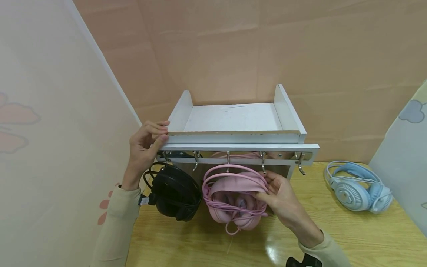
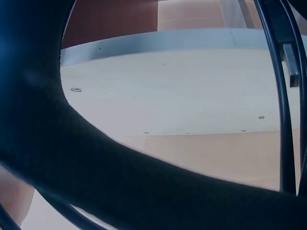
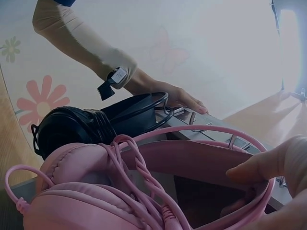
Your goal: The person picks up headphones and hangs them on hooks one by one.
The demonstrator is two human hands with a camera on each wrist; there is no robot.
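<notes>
Head view: the right hand (image 1: 280, 194) pinches the right side of the headband of the pink headphones (image 1: 235, 183), and the right wrist view shows its thumb laid on the flat inner strip. These headphones are just below the centre of the frame, headband up and ear cups down, with their own cable (image 1: 221, 205) wound around them. The top of their thin outer band meets the middle hook (image 1: 228, 159); whether that hook bears their weight, I cannot tell.

Left of centre, the left hand (image 1: 144, 142) grips the left end of the white shelf (image 1: 237, 139), thumb at the front and fingers over the side. Below it the black headphones (image 1: 178, 193) hang at the leftmost hook, just beside the pink pair. Their dark band sweeps across the left wrist view — very near the lens — with the shelf's pale boards beyond.

More silver hooks (image 1: 263, 161) line the front of the shelf, on either side of the middle one. At the right of the frame, light-blue headphones (image 1: 351, 194) lie on the wooden table (image 1: 180, 244), well apart from both hands. Brown sheeting (image 1: 217, 48) fills the upper part, and a pale printed panel (image 1: 66, 111) stands at the left.
</notes>
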